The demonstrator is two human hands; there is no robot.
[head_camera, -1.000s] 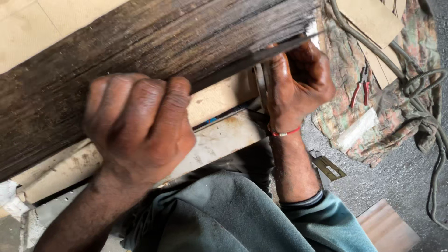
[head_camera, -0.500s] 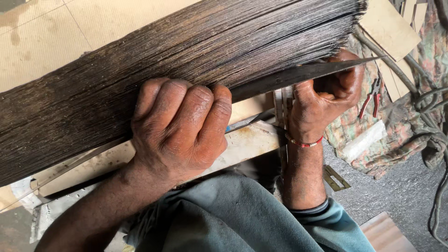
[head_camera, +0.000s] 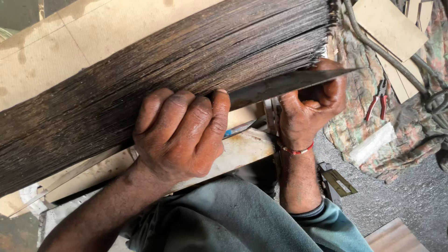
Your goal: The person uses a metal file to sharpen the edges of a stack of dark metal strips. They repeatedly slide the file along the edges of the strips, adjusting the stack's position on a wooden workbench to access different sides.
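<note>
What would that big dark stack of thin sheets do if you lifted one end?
The stack of thin sheets probably feels heavy, being long and densely packed. Its loose end might fan apart. The left hand presses its edge, perhaps keeping it together.

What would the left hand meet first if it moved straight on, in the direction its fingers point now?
The left hand would meet the dark stack of thin sheets at once: its fingers already press against the stack's near edge, beside the flat metal blade.
</note>
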